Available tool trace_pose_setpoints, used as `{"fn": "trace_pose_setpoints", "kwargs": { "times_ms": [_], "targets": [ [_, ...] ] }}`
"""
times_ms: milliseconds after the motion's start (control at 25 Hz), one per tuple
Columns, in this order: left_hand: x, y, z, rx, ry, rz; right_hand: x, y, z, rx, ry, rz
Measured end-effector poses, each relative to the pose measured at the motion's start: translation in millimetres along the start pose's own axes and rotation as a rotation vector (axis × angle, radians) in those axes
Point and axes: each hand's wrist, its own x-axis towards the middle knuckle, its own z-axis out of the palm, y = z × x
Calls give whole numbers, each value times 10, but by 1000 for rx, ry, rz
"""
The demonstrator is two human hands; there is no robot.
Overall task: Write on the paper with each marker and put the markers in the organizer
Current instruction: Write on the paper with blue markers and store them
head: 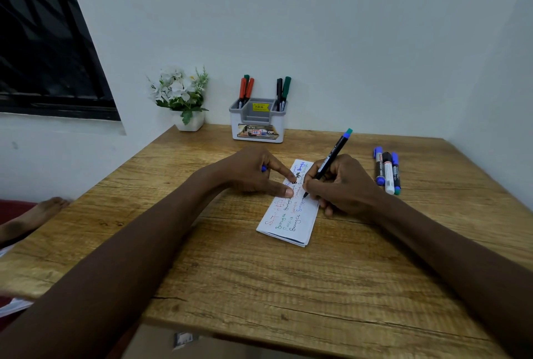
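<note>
Wood-grain worktop [259, 286] fills my view, bare at its near edge. Just past that lies the folded paper [291, 214], already lined with coloured words. My left hand [253, 174] pins its upper part with spread fingers, something small and blue tucked in the palm, likely a cap. My right hand [343, 185] is clamped on a slim black marker [331, 157], tip touching the paper. I judge the writing step is underway. Three markers [388, 171] lie waiting to the right. Farthest back, against the wall, the organizer [258, 125] holds several markers. Next I'd need to recap this one and reach it across to a slot.
</note>
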Motion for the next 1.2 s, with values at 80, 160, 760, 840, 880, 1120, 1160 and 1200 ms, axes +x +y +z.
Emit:
{"fn": "trace_pose_setpoints", "kwargs": {
  "times_ms": [80, 160, 760, 840, 880, 1120, 1160, 1200],
  "targets": [
    [-6, 13, 3, 7, 6, -7, 5, 1, -6, 47, 43, 6],
    [-5, 17, 19, 13, 47, -1, 8, -2, -16, 148, 109, -2],
    [1, 173, 206, -109, 346, 186, 78, 15, -128, 901, 227, 47],
    [-1, 191, 216, -143, 369, 178, 71, -8, -116, 923, 223, 41],
    [-2, 206, 222, -161, 368, 176, 68, -16, -107, 924, 229, 38],
    [8, 208, 231, -193, 396, 184, 39, -44, -114, 907, 209, 47],
    [18, 201, 234, -200, 403, 176, 37, -43, -113, 908, 213, 44],
    [25, 191, 243, -207, 407, 171, 37, -40, -111, 912, 221, 41]
  ]
}}
